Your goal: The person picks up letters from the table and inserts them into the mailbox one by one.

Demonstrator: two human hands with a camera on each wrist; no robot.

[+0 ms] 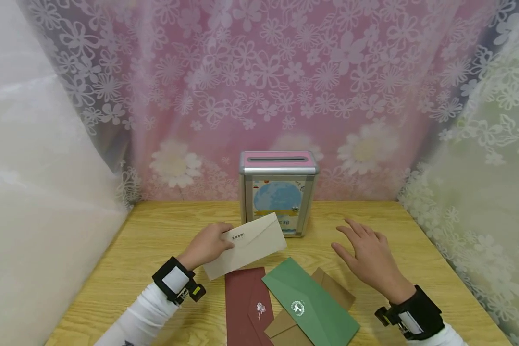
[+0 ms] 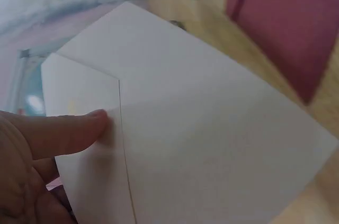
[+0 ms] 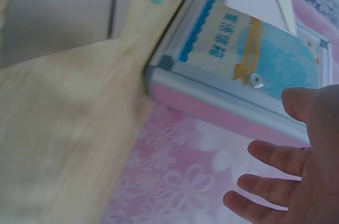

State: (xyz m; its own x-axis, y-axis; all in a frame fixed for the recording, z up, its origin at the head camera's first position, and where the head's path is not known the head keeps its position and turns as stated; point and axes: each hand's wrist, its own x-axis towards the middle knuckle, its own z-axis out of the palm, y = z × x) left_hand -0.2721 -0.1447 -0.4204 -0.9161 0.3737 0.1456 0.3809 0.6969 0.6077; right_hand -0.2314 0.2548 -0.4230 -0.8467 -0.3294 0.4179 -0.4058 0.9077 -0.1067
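Note:
A white envelope is pinched at its left end by my left hand, thumb on top, tilted above the table. In the left wrist view the thumb lies across the flap of this envelope. My right hand hovers over the table to the right, fingers spread, holding nothing. Behind the envelope stands a pink and silver box with a slot in its top and a small lock on its front. The right wrist view shows the box beyond my right fingers.
On the wooden table near the front lie a dark red envelope, a green envelope and brown envelopes partly under the green one. A pink flowered curtain hangs behind the box, with pale sheets at both sides.

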